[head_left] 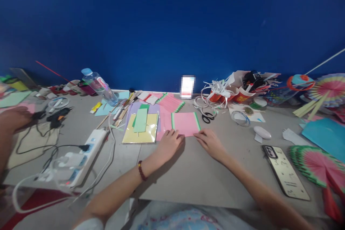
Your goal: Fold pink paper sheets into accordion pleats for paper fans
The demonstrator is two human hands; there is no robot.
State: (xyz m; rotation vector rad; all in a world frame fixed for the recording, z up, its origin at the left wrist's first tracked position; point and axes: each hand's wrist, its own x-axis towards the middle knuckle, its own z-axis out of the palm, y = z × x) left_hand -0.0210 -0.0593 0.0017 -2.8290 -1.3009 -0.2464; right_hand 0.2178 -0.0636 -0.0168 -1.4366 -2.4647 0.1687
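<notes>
One grey desk (172,183) fills the lower frame. Pink sheet (185,123), green-edged, at centre; left hand (169,145) and right hand (210,143) at its near edge, apparently to steady it; fingers close together, pinching can't be told. Light-green strip (141,121) left of centre; scissors (207,118) crowd the sheet's right side.

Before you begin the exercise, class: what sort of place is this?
Probably a papercraft workspace: a green-edged pink sheet, scissors and a pleated fan lie on the grey table.
</notes>
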